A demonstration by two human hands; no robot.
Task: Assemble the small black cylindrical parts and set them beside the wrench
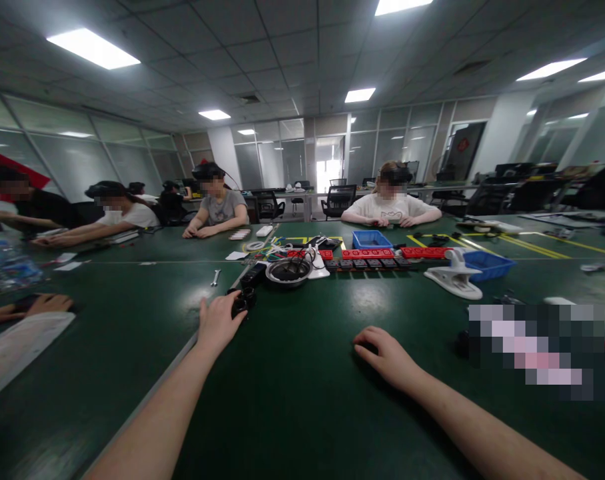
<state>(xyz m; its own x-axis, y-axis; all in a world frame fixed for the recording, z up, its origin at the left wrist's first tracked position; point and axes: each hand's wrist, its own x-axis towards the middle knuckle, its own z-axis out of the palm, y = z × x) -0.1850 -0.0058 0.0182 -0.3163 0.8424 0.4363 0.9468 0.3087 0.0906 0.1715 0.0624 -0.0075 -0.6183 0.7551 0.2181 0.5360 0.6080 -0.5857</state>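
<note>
My left hand (pixel 218 325) reaches over the green table, its thumb and fingers closed around the near edge of some small black round parts (pixel 243 301). The palm side of that hand is hidden. On the right, my right hand (pixel 385 355) rests on the tabletop, loosely curled, with a gap between thumb and fingers and nothing visible in it. Beyond the black parts sits a round metal dish (pixel 288 283) with dark contents. A white clip-like stand (pixel 317 261) is beside the dish. A small wrench (pixel 215 278) lies to the left of the black parts.
Red strips (pixel 367 254) and a row of black blocks (pixel 367 265) run across the table. Blue bins (pixel 371 240) and a white clamp base (pixel 455 281) stand farther right. Several people sit around the table; another person's hand (pixel 50 304) rests at left near clear bottles (pixel 12 261).
</note>
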